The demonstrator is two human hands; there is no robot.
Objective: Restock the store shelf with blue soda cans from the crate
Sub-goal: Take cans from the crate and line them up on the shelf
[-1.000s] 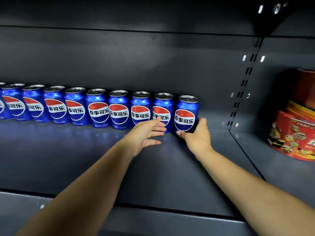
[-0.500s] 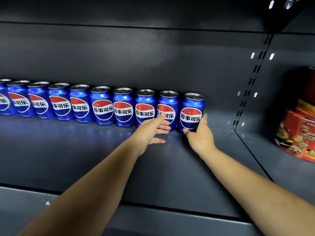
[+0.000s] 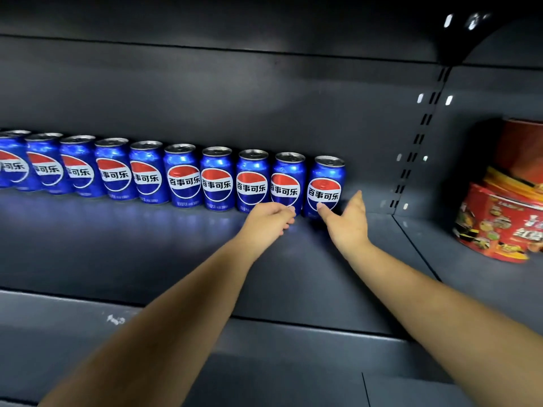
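A row of several blue soda cans point(image 3: 217, 179) stands upright along the back of the dark grey shelf point(image 3: 147, 248). The rightmost can point(image 3: 324, 183) ends the row. My right hand point(image 3: 346, 224) is spread just in front of it, thumb tip at its lower front and fingers out to its right, not wrapped round it. My left hand point(image 3: 269, 221) rests low in front of the second can from the right point(image 3: 286, 180), its fingers loosely bent and their tips at the can's base. The crate is out of view.
To the right of the last can the shelf runs bare up to a slotted upright point(image 3: 417, 139). Beyond it, red printed boxes point(image 3: 499, 221) are stacked in the neighbouring bay. Another shelf board point(image 3: 264, 22) hangs overhead.
My left fingers have bent from straight to loosely curled and slid lower on the can. My right hand has loosened from the rightmost can, fingers spreading away to its right.
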